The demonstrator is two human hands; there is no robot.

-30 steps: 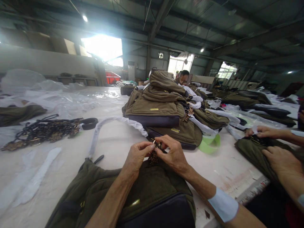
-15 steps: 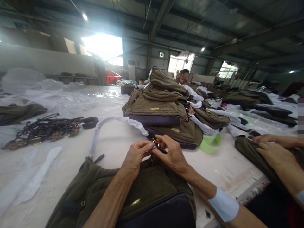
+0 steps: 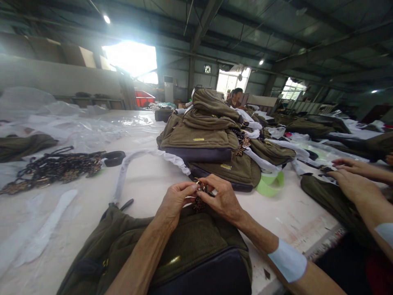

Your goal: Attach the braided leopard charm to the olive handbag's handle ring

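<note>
An olive corduroy bag (image 3: 196, 233) with a dark base panel and a small gold plate lies in front of me. Above its top edge, my left hand (image 3: 177, 201) pinches gold-coloured metal hardware between thumb and fingertips. Facing it, my right hand (image 3: 223, 200) is closed on the same spot, at a leopard-print charm (image 3: 199, 204) that hangs below the fingers. How the hardware joins the bag is hidden by my fingers. The bag's white-wrapped strap (image 3: 123, 170) arches up behind from its left end towards my hands.
A pile of similar olive bags (image 3: 208, 135) stands straight behind my hands. Dark cords with leopard-print charms (image 3: 58, 168) lie at left, near clear plastic wrapping (image 3: 73, 127). A green tape roll (image 3: 270, 184) sits beside the pile. At right, a co-worker's hands (image 3: 353, 176) are over another bag.
My two hands stay together at the hardware with only slight finger shifts. The co-worker's hands at right have lifted and spread over their bag. The view has shifted slightly.
</note>
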